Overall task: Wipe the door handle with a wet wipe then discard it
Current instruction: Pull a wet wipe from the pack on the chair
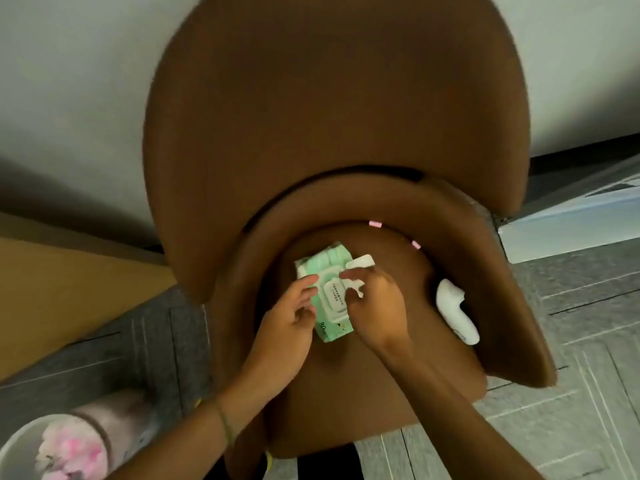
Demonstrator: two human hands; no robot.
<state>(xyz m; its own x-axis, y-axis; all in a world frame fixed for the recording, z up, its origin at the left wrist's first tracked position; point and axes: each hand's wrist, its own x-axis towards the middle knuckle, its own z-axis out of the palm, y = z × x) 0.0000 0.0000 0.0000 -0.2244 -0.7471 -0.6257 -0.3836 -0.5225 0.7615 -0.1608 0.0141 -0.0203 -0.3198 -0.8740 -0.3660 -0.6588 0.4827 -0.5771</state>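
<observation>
A green pack of wet wipes [320, 271] with a white flip lid lies on the seat of a brown chair [374, 375]. My left hand [287, 317] rests on the pack's left side and steadies it. My right hand [375, 303] is over the pack's right side, with its fingers pinched on a white wet wipe [360, 263] that sticks out by the lid. The door handle is not in view.
A white handheld device [455, 311] lies on the seat at the right. The chair's tall back [329, 116] stands against a white wall. A small bin [52, 448] with pink and white contents sits at bottom left on the grey tiled floor. A cardboard box [69, 289] is at left.
</observation>
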